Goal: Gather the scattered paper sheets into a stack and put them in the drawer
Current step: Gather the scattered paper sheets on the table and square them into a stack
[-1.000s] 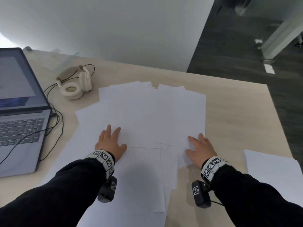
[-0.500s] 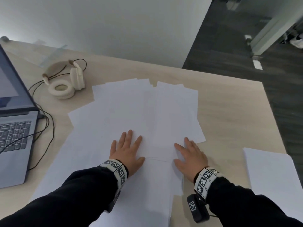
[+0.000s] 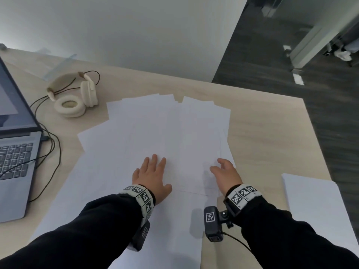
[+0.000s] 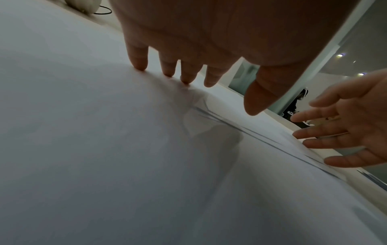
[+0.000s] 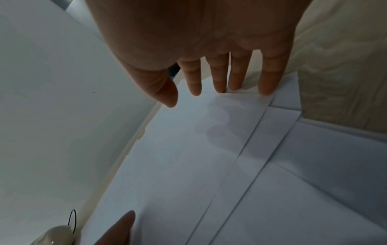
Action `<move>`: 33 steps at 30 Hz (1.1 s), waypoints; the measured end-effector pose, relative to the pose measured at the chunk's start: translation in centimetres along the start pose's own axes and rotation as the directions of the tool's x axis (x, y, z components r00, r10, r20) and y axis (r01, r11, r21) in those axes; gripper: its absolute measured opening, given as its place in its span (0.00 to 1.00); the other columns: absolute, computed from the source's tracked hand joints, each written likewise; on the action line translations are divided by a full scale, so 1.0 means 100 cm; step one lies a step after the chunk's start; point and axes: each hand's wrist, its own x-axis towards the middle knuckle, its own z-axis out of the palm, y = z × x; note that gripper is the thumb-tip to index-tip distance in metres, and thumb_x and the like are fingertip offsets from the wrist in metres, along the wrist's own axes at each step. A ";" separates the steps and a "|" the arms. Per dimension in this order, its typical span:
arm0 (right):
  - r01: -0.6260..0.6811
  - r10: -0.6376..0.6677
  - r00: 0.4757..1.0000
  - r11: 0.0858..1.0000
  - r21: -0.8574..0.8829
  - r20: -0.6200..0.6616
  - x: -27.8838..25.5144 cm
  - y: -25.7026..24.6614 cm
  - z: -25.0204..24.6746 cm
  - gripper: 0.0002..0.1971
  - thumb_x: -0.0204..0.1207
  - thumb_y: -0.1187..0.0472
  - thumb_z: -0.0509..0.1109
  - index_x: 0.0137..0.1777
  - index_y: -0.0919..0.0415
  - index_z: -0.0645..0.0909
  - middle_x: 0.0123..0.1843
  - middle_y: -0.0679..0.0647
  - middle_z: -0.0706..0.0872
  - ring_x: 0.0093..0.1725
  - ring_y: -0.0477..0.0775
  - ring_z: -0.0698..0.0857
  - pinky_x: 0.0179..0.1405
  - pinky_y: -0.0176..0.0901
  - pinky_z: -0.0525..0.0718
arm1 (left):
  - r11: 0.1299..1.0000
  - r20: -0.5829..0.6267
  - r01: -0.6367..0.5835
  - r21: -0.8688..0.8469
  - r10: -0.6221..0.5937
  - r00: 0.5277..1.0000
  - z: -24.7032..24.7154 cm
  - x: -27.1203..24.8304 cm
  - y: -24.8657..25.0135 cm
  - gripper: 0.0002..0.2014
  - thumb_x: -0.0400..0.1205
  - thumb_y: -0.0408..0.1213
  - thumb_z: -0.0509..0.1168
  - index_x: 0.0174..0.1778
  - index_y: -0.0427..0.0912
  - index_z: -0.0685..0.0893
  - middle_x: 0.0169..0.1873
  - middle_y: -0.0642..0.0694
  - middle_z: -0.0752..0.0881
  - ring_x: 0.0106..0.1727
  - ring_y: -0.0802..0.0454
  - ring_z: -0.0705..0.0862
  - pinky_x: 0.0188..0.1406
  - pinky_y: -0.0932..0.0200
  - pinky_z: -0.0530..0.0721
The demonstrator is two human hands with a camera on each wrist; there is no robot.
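Observation:
Several white paper sheets (image 3: 167,129) lie overlapped across the middle of a light wooden desk (image 3: 268,133). My left hand (image 3: 152,172) lies on the sheets with straight fingers, the fingertips (image 4: 138,65) touching the paper (image 4: 104,149). My right hand (image 3: 225,171) is at the right edge of the spread, palm tilted inward, straight fingers (image 5: 266,86) touching the sheets' staggered edges (image 5: 261,129). Neither hand grips anything. A separate stack of white sheets (image 3: 318,214) sits at the desk's near right. No drawer is in view.
An open grey laptop (image 3: 13,148) stands at the left with black cables (image 3: 52,152) trailing beside it. Cream headphones (image 3: 75,98) lie at the back left. The desk's right edge drops to a dark floor (image 3: 291,55). A white wall runs behind.
Both hands slid inward, pushing the sheets into a narrower pile. The right hand has since lifted off its flat palm and tilted at the pile's right edge. The head view shifted right.

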 end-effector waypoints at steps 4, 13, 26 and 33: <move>-0.120 0.125 0.992 0.978 0.171 -0.018 0.004 -0.002 0.000 0.27 0.78 0.55 0.67 0.77 0.50 0.68 0.74 0.55 0.76 0.60 0.54 0.82 0.60 0.53 0.84 | 1.000 0.021 -0.003 -0.006 0.003 1.000 -0.002 -0.002 -0.001 0.44 0.78 0.57 0.59 0.86 0.59 0.42 0.86 0.54 0.36 0.87 0.49 0.36 0.85 0.41 0.46; -0.038 0.026 0.983 0.997 -0.061 -0.181 0.014 -0.002 -0.009 0.29 0.74 0.52 0.67 0.76 0.51 0.70 0.72 0.54 0.76 0.68 0.60 0.78 0.68 0.53 0.76 | 1.000 0.055 -0.028 -0.011 0.029 0.998 -0.002 -0.003 -0.004 0.48 0.75 0.56 0.62 0.85 0.63 0.39 0.85 0.55 0.33 0.86 0.51 0.33 0.85 0.41 0.43; 0.110 -0.141 0.985 0.959 -0.262 -0.100 0.023 0.007 -0.013 0.25 0.77 0.54 0.66 0.76 0.49 0.72 0.72 0.53 0.76 0.67 0.55 0.78 0.66 0.45 0.78 | 0.995 0.076 -0.037 0.098 0.029 0.997 0.002 0.000 -0.009 0.52 0.75 0.60 0.69 0.83 0.67 0.35 0.84 0.55 0.28 0.86 0.50 0.32 0.84 0.43 0.45; -0.104 0.149 0.985 0.920 0.377 -0.090 0.037 -0.001 -0.017 0.15 0.78 0.63 0.69 0.64 0.55 0.78 0.46 0.54 0.84 0.31 0.58 0.82 0.20 0.39 0.80 | 0.994 0.076 -0.045 0.099 0.037 0.996 0.003 0.000 -0.011 0.53 0.75 0.62 0.69 0.83 0.68 0.35 0.84 0.56 0.28 0.86 0.51 0.31 0.84 0.43 0.44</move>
